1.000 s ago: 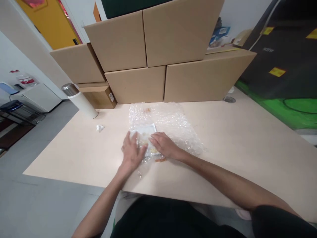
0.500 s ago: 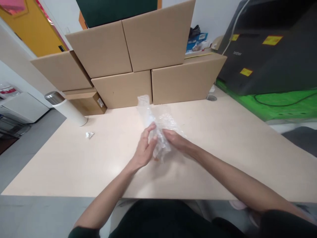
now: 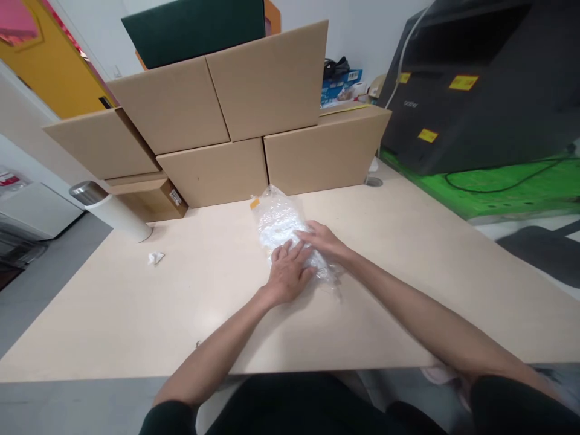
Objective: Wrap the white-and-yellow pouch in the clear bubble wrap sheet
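Observation:
A sheet of clear bubble wrap (image 3: 277, 219) lies spread on the table, with a small orange strip (image 3: 255, 203) at its upper left corner. My left hand (image 3: 290, 275) rests on the lower part of the wrap, palm down, its fingers apart. At the wrap's right side, my right hand (image 3: 322, 240) touches it with fingers stretched out towards the left. Whether anything lies folded inside the wrap cannot be made out.
Cardboard boxes (image 3: 212, 178) are stacked along the table's back edge, a dark green box (image 3: 194, 30) on top. A white bottle with a metal cap (image 3: 120, 217) stands left, near a crumpled white scrap (image 3: 155, 258). A black machine (image 3: 453, 115) is at right.
The bubble wrap, held up and bunched between both hands before, now lies flat on the table. My left hand has turned palm down onto it. The view has shifted slightly right.

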Demonstrator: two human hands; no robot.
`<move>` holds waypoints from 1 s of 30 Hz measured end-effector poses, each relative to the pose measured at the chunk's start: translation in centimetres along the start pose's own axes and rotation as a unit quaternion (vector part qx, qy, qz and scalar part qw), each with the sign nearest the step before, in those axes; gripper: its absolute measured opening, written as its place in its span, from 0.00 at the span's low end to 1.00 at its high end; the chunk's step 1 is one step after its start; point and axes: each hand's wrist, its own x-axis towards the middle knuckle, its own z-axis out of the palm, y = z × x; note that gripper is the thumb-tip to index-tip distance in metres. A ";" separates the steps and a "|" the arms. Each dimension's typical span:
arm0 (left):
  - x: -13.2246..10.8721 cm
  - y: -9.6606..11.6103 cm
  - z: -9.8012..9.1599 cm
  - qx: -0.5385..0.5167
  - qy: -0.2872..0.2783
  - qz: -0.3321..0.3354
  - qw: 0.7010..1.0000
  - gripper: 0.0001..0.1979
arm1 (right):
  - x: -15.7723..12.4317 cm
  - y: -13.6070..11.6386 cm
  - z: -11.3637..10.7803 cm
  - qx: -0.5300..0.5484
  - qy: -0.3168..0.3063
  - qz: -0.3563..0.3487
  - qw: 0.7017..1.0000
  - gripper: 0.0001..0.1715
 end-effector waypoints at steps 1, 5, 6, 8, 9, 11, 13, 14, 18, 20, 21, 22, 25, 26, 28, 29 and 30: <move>-0.1 -0.1 0.0 -0.004 -0.002 0.002 1.000 0.28 | 0.4 -0.6 0.4 0.028 -0.007 0.012 1.000 0.27; -0.4 -0.7 -0.8 -0.060 0.007 0.015 0.998 0.26 | 0.9 -2.5 1.4 0.143 -0.054 0.038 0.988 0.21; -0.5 -1.1 -1.4 -0.076 0.025 0.015 0.997 0.26 | 0.6 -2.8 1.5 0.154 -0.065 0.038 0.985 0.21; -0.9 -2.1 -3.3 -0.087 0.081 0.005 0.993 0.25 | -0.6 -3.3 1.5 0.181 -0.099 0.042 0.978 0.24; -1.1 -2.7 -4.5 -0.083 0.108 -0.003 0.991 0.25 | -1.5 -3.5 1.3 0.200 -0.131 0.042 0.970 0.25; -1.7 -4.0 -7.0 -0.088 0.134 -0.009 0.987 0.25 | -3.3 -4.0 0.8 0.238 -0.216 0.034 0.946 0.26; -2.6 -5.1 -9.1 -0.157 0.102 0.010 0.982 0.26 | -5.2 -4.7 0.0 0.261 -0.287 0.015 0.922 0.23; -3.1 -5.5 -9.7 -0.220 0.071 0.021 0.973 0.28 | -5.9 -5.1 -0.3 0.268 -0.302 0.006 0.915 0.22; -4.7 -5.9 -8.6 -0.570 -0.048 0.024 0.820 0.39 | -7.8 -6.5 -0.6 0.312 -0.262 -0.005 0.913 0.21; -5.2 -5.7 -6.8 -0.717 -0.053 -0.010 0.695 0.44 | -7.9 -6.8 0.0 0.333 -0.211 -0.004 0.919 0.21; -5.3 -5.6 -5.8 -0.768 -0.040 -0.028 0.639 0.46 | -7.7 -6.7 0.5 0.340 -0.185 0.000 0.922 0.22; -5.3 -5.5 -5.0 -0.804 -0.025 -0.043 0.592 0.46 | -7.4 -6.6 1.0 0.342 -0.159 0.006 0.926 0.23; -5.1 -5.3 -3.3 -0.851 0.002 -0.072 0.519 0.45 | -5.9 -5.3 2.8 0.306 -0.077 0.021 0.949 0.24; -5.0 -5.2 -3.0 -0.851 0.005 -0.085 0.518 0.43 | -5.2 -4.6 3.3 0.272 -0.046 0.018 0.961 0.24; -4.6 -5.1 -2.6 -0.826 0.041 -0.128 0.547 0.37 | -3.6 -3.3 4.4 0.182 0.014 0.000 0.983 0.25; -4.4 -5.1 -2.4 -0.800 0.080 -0.158 0.574 0.34 | -2.9 -2.7 4.8 0.137 0.041 -0.011 0.990 0.25; -4.3 -5.1 -2.3 -0.766 0.123 -0.190 0.601 0.33 | -2.2 -2.1 5.2 0.103 0.062 -0.018 0.993 0.25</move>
